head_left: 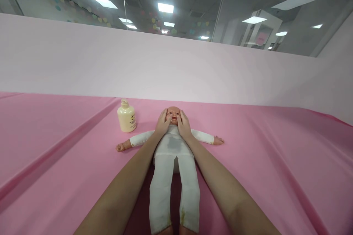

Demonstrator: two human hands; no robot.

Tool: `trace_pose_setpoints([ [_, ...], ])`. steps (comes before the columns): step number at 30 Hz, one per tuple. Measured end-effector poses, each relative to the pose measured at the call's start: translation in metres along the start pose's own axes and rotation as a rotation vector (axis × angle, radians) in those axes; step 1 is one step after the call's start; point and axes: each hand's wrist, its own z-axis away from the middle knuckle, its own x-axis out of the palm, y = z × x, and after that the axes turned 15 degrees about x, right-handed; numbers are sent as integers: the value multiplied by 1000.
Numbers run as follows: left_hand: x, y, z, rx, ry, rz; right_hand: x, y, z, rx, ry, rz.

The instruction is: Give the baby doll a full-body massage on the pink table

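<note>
A baby doll (173, 147) lies on its back on the pink cover, with its white cloth arms stretched out to both sides and its legs toward me. My left hand (162, 122) rests against one side of the doll's face, fingers extended along the head and thumb near the mouth. On the opposite cheek, my right hand (184, 122) lies the same way, fingers extended. The doll's eyes and mouth show between my thumbs. Left of the doll's head stands a pale yellow pump bottle (127, 119) with dark print, touched by neither hand.
The pink cover (261, 161) spreads under the doll, with long raised folds at left and right. Behind it rises a low white wall (171, 69), topped by glass panels (193, 11) that show ceiling lights and round coloured decorations.
</note>
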Motion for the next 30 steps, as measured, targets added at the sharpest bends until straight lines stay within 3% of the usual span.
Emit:
trace_pose_setpoints([
  [8, -4, 6, -1, 101, -21, 14, -2, -6, 0, -54, 19, 14],
  [30, -7, 11, 0, 89, 5, 81, -6, -11, 4, -102, -10, -44],
])
